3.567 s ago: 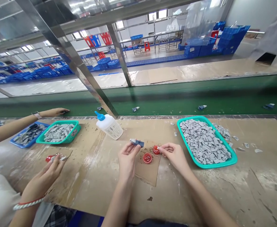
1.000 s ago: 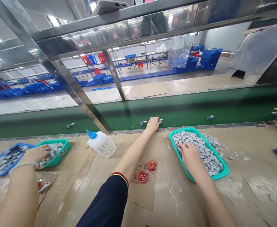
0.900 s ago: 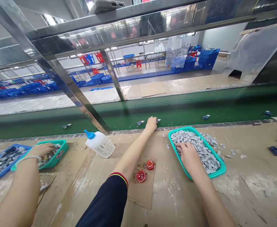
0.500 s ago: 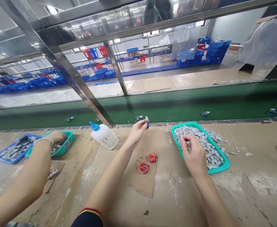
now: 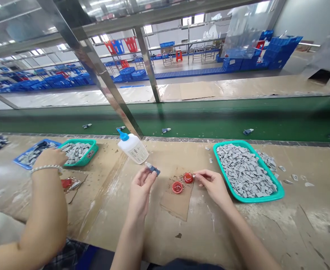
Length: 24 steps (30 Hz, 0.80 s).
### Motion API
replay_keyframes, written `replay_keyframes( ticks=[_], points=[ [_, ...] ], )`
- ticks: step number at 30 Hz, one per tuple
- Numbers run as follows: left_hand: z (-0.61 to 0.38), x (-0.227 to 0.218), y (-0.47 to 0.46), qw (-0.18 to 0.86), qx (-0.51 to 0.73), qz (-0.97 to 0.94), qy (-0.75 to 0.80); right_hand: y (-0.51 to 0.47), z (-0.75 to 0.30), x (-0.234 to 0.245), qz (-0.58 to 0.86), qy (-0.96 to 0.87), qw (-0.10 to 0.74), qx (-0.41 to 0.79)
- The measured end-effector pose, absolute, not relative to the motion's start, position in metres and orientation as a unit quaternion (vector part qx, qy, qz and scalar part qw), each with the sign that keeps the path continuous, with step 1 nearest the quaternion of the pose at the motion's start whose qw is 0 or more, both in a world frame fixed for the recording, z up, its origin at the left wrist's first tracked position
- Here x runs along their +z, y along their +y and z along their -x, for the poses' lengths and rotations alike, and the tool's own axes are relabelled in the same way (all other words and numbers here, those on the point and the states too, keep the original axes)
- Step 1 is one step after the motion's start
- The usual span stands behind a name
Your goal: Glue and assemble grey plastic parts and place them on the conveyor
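My left hand (image 5: pixel 140 187) is closed on a small dark blue part (image 5: pixel 153 169), held just above the table. My right hand (image 5: pixel 212 183) pinches a small grey piece at the rim of a red cap (image 5: pixel 188 177). A second red cap (image 5: pixel 177 187) lies beside it on a scrap of cardboard (image 5: pixel 176 200). A teal basket (image 5: pixel 274 195) full of several small grey pieces stands right of my right hand.
A white glue bottle (image 5: pixel 133 148) with a blue tip lies left of the caps. A co-worker's arm (image 5: pixel 45 195) reaches toward a teal basket (image 5: pixel 93 153) and a blue tray (image 5: pixel 18 161). A green conveyor belt (image 5: pixel 210 125) carries scattered blue parts.
My left hand took a blue part off the belt and drew it back to the cardboard. My right hand left the basket with a grey piece and came to the red cap.
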State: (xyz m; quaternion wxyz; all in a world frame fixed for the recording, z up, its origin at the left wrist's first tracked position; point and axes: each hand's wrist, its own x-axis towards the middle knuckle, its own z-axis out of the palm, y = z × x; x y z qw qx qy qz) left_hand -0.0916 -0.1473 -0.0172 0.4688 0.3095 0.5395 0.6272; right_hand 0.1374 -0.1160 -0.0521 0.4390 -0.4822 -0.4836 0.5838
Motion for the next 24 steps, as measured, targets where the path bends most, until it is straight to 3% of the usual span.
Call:
replay_keyframes(
  ticks=[13, 24],
  points=[
    [0.074, -0.032, -0.16, 0.485, 0.588, -0.326, 0.56, -0.116, -0.122, -0.064, 0.536, -0.427, 0.42, 0.595],
    [0.051, -0.033, -0.157, 0.469, 0.593, -0.325, 0.569, -0.118, -0.129, -0.048, 0.505, -0.428, 0.415, 0.624]
  ],
)
